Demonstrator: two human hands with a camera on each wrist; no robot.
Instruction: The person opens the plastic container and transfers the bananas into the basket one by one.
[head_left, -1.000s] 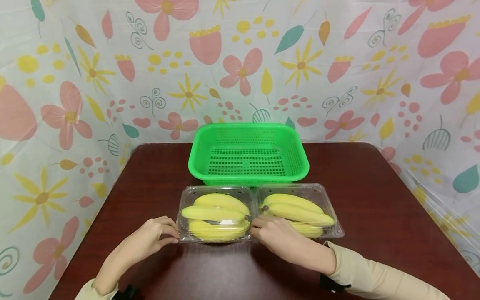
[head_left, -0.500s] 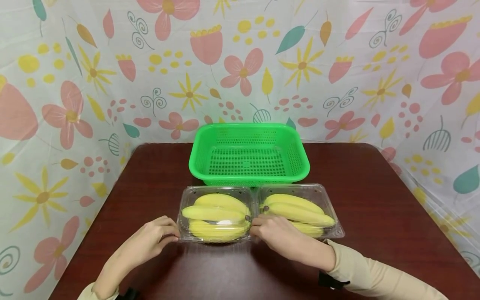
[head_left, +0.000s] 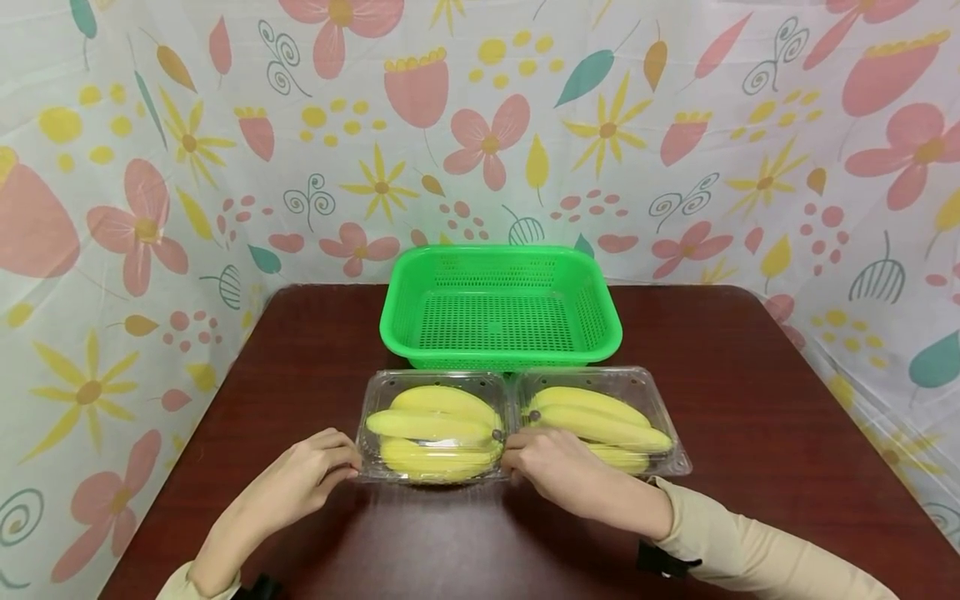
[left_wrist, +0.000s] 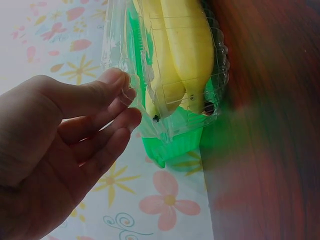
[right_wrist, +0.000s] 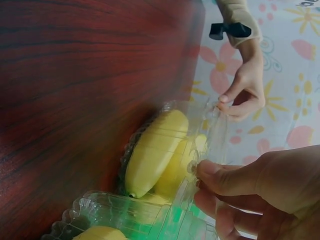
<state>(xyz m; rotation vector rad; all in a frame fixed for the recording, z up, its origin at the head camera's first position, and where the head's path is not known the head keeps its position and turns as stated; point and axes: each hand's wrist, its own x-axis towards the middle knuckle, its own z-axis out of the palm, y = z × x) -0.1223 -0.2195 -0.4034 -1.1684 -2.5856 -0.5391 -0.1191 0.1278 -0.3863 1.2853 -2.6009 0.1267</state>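
Two clear plastic clamshell boxes stand side by side in the head view. The left clamshell box holds several yellow bananas, seen through its lid. My left hand pinches its front left corner; the left wrist view shows the thumb against the clear rim. My right hand pinches the same box's front right corner, thumb on the rim in the right wrist view. The right clamshell box also has bananas inside. My right hand hides part of it.
A green perforated basket stands directly behind the boxes on the dark red-brown table. Behind and beside the table hangs a flower-patterned white curtain.
The view has shifted very slightly. Both hands keep their pinch on the left clamshell box, and the boxes and basket show no clear movement.
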